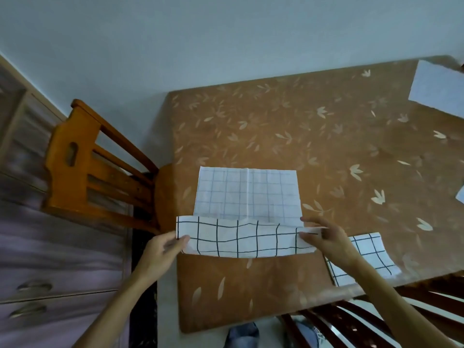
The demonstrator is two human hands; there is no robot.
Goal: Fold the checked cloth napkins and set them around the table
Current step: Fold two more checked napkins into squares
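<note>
A white napkin with a black check (247, 197) lies on the brown leaf-patterned table (313, 136) near its front left corner. Its near edge is lifted and turned over toward the far side. My left hand (163, 249) pinches the left corner of that raised flap. My right hand (326, 237) pinches the right corner. A second checked napkin (364, 257) lies flat under my right wrist near the table's front edge. A third napkin (439, 89) lies at the far right, pale side up. A corner of another pale cloth (460, 194) shows at the right border.
A wooden chair (93, 167) stands at the table's left end. A dark wooden chair back (364, 322) is at the front right. A purple drawer unit (50, 247) lines the left side. A pale wall runs behind the table.
</note>
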